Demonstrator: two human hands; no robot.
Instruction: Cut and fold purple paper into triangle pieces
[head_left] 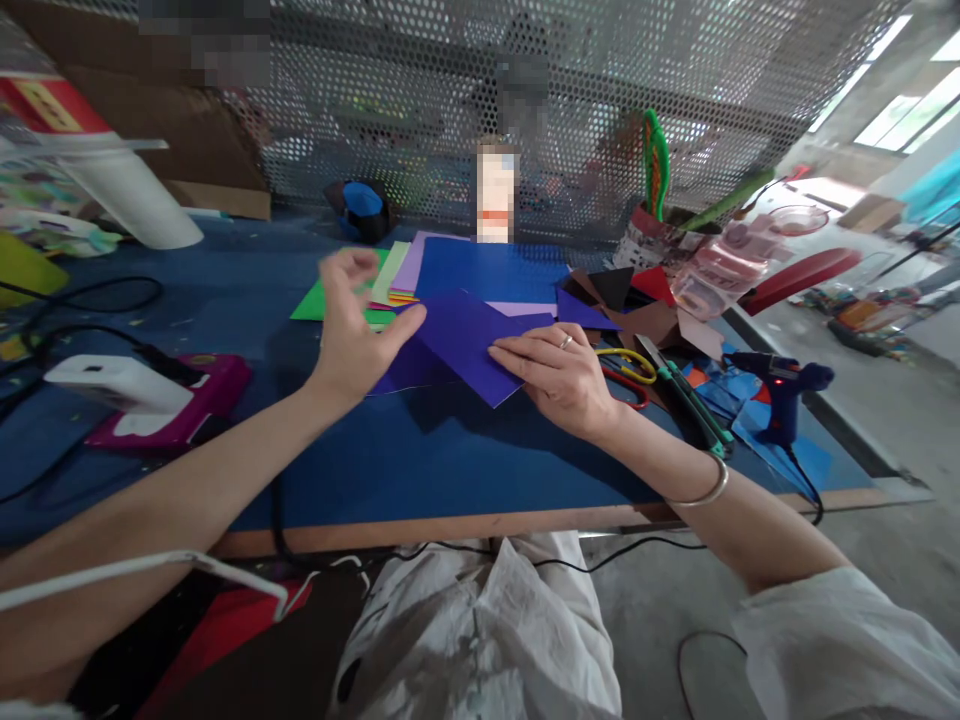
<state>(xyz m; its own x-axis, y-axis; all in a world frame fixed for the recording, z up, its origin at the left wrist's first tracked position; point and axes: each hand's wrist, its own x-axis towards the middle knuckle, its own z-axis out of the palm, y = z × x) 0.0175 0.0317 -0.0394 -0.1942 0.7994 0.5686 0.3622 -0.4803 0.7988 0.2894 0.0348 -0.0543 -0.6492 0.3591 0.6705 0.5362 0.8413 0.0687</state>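
Note:
A dark purple-blue sheet of paper is held above the blue table, its lower corner pointing toward me. My right hand, with a ring on one finger, pinches the sheet's right side. My left hand is raised at the sheet's left side, fingers curled but apart, thumb stretched toward the paper; nothing shows in its grasp. Behind the sheet lie a blue sheet, a green sheet and a lilac sheet.
Scissors with yellow handles, a cutter and a glue gun lie to the right, near paper scraps. A magenta power strip with cables sits at left. A perforated metal panel stands behind the table.

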